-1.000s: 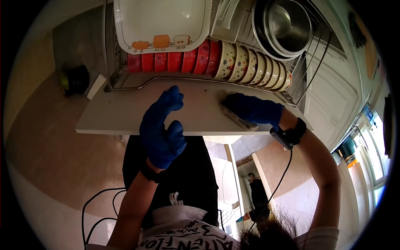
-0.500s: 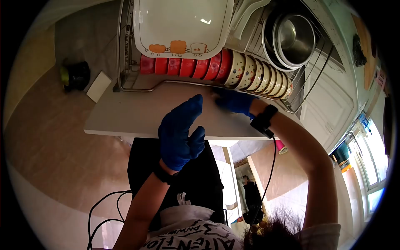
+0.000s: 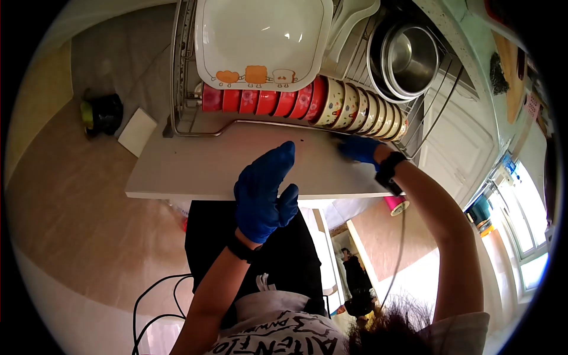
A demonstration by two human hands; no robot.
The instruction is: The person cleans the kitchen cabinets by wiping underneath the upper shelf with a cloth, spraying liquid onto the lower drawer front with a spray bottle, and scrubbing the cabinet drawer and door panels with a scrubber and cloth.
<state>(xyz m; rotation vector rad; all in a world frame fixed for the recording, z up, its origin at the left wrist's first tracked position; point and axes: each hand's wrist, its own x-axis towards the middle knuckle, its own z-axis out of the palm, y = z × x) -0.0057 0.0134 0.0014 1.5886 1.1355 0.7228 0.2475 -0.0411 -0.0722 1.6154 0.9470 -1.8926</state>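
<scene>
My left hand (image 3: 266, 192), in a blue glove, hovers over the front edge of a pale board (image 3: 207, 168). Its fingers lie together with the thumb apart, and nothing is in it. My right hand (image 3: 360, 149), gloved in blue as well, is low over the right part of the board, just in front of the dish rack. Shadow and blur hide its fingertips, so I cannot tell if it holds anything. Right behind it runs a row of nested cream patterned bowls (image 3: 355, 111), continuing leftward as red bowls (image 3: 266, 102).
A metal dish rack (image 3: 248, 122) borders the board's back. In it are a white square plate (image 3: 260, 35) with toast drawings, steel pots (image 3: 414, 59) and a white ladle-like utensil (image 3: 349, 23). A pink spool-like roll (image 3: 397, 205) shows below the board at right.
My right hand has slid to the right along the board. My left hand keeps its pose, and the whole view has shifted slightly.
</scene>
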